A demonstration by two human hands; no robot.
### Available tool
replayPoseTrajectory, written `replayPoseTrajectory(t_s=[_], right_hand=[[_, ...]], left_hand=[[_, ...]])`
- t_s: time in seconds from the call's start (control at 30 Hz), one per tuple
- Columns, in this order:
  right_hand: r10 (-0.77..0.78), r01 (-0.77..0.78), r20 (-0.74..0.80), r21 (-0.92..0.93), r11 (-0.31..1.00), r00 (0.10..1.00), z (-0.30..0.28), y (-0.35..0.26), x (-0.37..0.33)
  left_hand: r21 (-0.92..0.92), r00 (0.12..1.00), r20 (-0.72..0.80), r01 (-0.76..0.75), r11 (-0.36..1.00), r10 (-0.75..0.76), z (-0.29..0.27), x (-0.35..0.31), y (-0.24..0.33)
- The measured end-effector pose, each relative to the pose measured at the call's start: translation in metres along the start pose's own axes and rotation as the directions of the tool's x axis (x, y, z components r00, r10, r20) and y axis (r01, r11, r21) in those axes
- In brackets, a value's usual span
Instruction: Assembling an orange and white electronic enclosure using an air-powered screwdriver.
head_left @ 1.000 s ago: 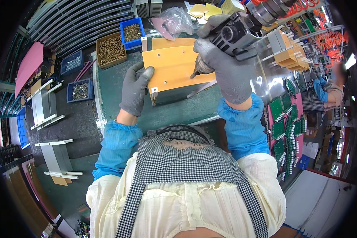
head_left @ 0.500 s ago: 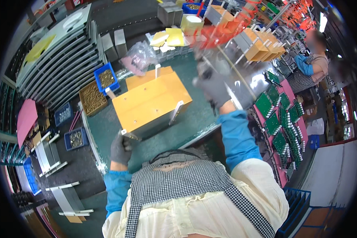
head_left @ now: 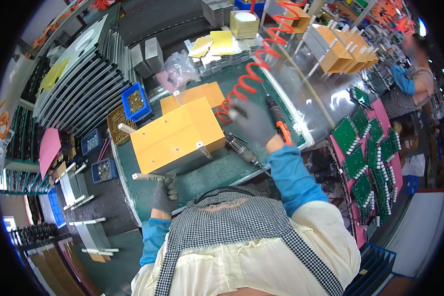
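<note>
On the green bench mat stands a yellow-topped box (head_left: pixel 175 140) with grey sides and white legs jutting from its corners. My left hand (head_left: pixel 164 196), in a grey glove, is curled at its near left corner, up against a white leg (head_left: pixel 145 176); what its fingers hold is hidden. To the right of the box, my gloved right hand (head_left: pixel 255 122) is blurred, its fingers bent in beside the end of a red coiled hose (head_left: pixel 249 81); what lies in them is unclear. A grey power driver (head_left: pixel 244 152) lies below this hand, an orange and black electric screwdriver (head_left: pixel 279 121) to its right.
Screws fill a blue bin (head_left: pixel 134 101) and a brown box (head_left: pixel 119 124) at the left. Metal panels (head_left: pixel 84 69) are stacked behind. Yellow sheets (head_left: pixel 222 43) and a plastic bag (head_left: pixel 181 66) lie at the back. Green circuit boards (head_left: pixel 362 158) and a co-worker (head_left: pixel 414 79) are at right.
My right hand has moved down and toward the box, and the red hose now hangs down to it. The two drivers have come into plain sight. My left hand stays by the box's near corner.
</note>
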State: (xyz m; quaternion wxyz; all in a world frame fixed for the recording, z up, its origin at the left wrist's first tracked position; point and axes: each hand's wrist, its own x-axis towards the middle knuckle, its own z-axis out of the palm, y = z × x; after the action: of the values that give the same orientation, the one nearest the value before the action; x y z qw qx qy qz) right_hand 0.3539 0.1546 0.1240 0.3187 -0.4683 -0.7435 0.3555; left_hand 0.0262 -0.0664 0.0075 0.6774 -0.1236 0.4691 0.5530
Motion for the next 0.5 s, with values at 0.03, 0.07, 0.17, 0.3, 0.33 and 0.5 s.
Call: replayPoseTrajectory(t_s=[0.03,0.07,0.17,0.3,0.33,0.5], right_hand=[[-0.09,0.09,-0.004,0.106,0.99,0.996,-0.008,-0.02,0.014],[-0.178,0.179,-0.025,0.205,0.962,0.984,-0.008,-0.037,0.03],[-0.541,0.541,0.01,0.028,0.841,0.841,0.021,-0.058,0.079],[-0.456,0.468,0.28,0.026,0.883,0.845,0.058,-0.056,0.113],[-0.462,0.468,0.237,0.034,0.883,0.854,0.059,-0.059,0.109],[-0.529,0.536,0.102,-0.054,0.842,0.842,-0.012,-0.075,0.069]], left_hand=[[-0.092,0.997,0.049,0.07,0.993,-0.066,0.011,-0.003,-0.005],[-0.176,0.986,0.11,0.145,0.974,-0.126,0.021,-0.004,-0.009],[-0.24,0.988,0.131,0.11,0.964,-0.08,0.035,-0.012,-0.02],[-0.379,0.963,0.25,0.002,0.925,0.1,0.057,-0.013,-0.041],[-0.477,0.946,0.261,-0.048,0.877,0.194,0.06,-0.015,-0.043],[-0.287,0.74,0.638,-0.031,0.957,0.215,0.076,-0.022,-0.046]])
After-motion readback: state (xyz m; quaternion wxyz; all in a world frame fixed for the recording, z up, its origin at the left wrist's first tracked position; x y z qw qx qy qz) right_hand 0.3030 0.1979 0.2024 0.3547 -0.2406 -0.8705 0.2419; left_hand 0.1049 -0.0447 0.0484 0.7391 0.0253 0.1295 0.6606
